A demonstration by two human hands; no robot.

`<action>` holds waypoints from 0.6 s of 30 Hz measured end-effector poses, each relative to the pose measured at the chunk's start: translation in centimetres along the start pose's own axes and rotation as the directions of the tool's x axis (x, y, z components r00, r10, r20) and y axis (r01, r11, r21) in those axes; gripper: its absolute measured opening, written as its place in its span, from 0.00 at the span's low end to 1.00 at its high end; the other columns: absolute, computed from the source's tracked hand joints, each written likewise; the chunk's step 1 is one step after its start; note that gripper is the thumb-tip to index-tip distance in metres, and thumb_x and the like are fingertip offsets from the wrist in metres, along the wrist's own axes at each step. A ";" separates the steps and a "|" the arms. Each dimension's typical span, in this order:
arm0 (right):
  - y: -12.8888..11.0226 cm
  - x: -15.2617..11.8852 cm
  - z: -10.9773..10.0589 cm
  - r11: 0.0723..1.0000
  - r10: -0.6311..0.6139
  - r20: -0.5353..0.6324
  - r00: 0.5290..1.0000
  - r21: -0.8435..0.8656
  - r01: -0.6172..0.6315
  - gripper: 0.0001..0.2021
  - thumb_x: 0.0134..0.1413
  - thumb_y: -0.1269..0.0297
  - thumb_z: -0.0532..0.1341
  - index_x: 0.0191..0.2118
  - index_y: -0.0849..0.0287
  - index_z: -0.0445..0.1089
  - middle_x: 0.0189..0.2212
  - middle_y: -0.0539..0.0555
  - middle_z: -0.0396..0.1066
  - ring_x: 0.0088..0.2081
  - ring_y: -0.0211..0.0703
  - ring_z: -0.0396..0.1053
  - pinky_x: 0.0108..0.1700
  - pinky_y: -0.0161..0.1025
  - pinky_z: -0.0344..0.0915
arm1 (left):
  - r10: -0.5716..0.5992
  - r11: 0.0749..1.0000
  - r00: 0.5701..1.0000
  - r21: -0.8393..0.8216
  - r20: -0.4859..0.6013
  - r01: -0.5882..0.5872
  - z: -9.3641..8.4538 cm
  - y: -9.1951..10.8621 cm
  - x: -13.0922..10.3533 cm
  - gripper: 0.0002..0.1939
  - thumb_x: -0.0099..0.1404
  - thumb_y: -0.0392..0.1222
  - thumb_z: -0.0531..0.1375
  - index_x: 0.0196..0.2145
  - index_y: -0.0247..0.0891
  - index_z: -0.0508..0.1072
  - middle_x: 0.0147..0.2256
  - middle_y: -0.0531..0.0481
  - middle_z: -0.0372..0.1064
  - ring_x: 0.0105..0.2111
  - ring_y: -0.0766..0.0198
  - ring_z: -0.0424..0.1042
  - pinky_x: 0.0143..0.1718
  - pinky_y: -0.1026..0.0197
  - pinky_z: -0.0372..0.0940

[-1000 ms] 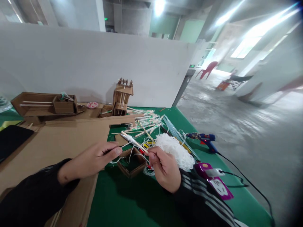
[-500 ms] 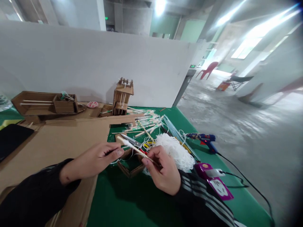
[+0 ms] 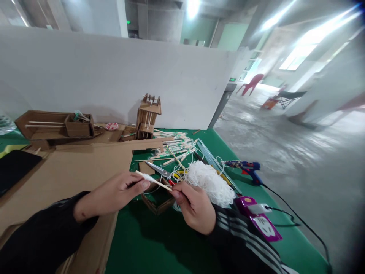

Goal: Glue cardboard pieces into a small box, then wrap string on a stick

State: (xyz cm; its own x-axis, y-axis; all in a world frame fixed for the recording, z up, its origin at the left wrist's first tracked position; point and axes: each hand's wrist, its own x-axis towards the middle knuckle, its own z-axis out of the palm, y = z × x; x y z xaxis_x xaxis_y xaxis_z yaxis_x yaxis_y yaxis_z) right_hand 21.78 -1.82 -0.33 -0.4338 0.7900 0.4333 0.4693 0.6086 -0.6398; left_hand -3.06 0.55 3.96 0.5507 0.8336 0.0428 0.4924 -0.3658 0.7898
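Note:
A thin wooden stick [image 3: 162, 185] is tilted down to the right, with white string [image 3: 148, 177] wound thickly near its left end. My right hand [image 3: 195, 207] pinches the stick's right end between thumb and fingers. Beside the wound part, my left hand [image 3: 119, 192] is closed in a pinch on a strand of the string; its fingertips partly hide the strand. A loose length of string hangs below toward a small open cardboard frame [image 3: 155, 208] under the hands. Just right of my right hand lies a tangled heap of white string [image 3: 211, 182].
Scissors [image 3: 159, 169] lie behind the stick, near several wrapped chopsticks [image 3: 176, 144]. A glue gun [image 3: 246, 166] and purple power strip [image 3: 261, 220] are at right. Cardboard sheets [image 3: 85, 163] cover the left; a cardboard tower [image 3: 146, 118] and box [image 3: 51, 127] stand behind.
The stick has turned in my right hand; its wound left end has dropped and moved left, closer to my left fingertips. My left hand stays nearly in place.

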 end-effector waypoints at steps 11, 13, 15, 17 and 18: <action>-0.1 0.0 0.0 0.999 -0.040 0.028 0.999 -0.024 0.040 0.06 0.66 0.68 0.51 0.38 0.56 0.63 0.23 0.47 0.66 0.22 0.34 0.62 0.26 0.33 0.55 | 0.023 0.993 0.999 0.115 0.022 -0.025 0.0 -0.4 0.0 0.22 0.73 0.53 0.47 0.30 0.36 0.69 0.25 0.53 0.62 0.27 0.65 0.63 0.29 0.65 0.58; -0.2 0.0 -0.1 0.998 -0.059 0.033 0.998 -0.014 0.060 0.07 0.66 0.68 0.50 0.40 0.56 0.64 0.26 0.49 0.67 0.25 0.36 0.64 0.28 0.33 0.57 | 0.025 0.992 0.999 0.124 0.023 -0.028 0.0 -0.4 0.0 0.22 0.73 0.53 0.47 0.30 0.36 0.69 0.25 0.54 0.62 0.26 0.65 0.62 0.29 0.64 0.58; -0.3 -0.1 0.0 1.000 -0.002 -0.001 1.000 0.010 0.002 0.03 0.64 0.66 0.53 0.42 0.56 0.62 0.26 0.48 0.67 0.25 0.36 0.64 0.27 0.33 0.58 | 0.029 0.993 0.999 0.110 0.018 -0.030 0.0 -0.2 0.1 0.22 0.73 0.53 0.46 0.30 0.36 0.69 0.26 0.53 0.62 0.27 0.65 0.63 0.29 0.64 0.58; -0.4 -0.2 0.2 0.998 0.061 -0.038 0.997 0.026 -0.060 0.04 0.62 0.66 0.56 0.41 0.56 0.60 0.23 0.46 0.65 0.22 0.34 0.62 0.24 0.32 0.55 | 0.028 0.997 1.000 0.078 0.007 -0.028 0.1 -0.1 0.1 0.22 0.72 0.53 0.47 0.30 0.36 0.69 0.26 0.53 0.63 0.27 0.65 0.63 0.29 0.64 0.59; -0.4 -0.3 0.3 0.997 0.070 -0.046 0.996 0.030 -0.069 0.04 0.62 0.66 0.57 0.40 0.56 0.60 0.23 0.45 0.65 0.21 0.34 0.61 0.23 0.32 0.54 | 0.021 0.998 1.000 0.057 -0.007 -0.021 0.1 -0.1 0.1 0.21 0.72 0.53 0.48 0.29 0.36 0.69 0.26 0.53 0.63 0.27 0.65 0.63 0.29 0.64 0.59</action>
State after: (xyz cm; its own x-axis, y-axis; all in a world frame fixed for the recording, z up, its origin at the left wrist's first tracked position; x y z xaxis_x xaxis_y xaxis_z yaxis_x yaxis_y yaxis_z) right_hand 21.52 -2.28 -0.37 -0.3638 0.8332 0.4164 0.4751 0.5505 -0.6865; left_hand -2.99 0.61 3.80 0.5565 0.8284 0.0639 0.5185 -0.4064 0.7523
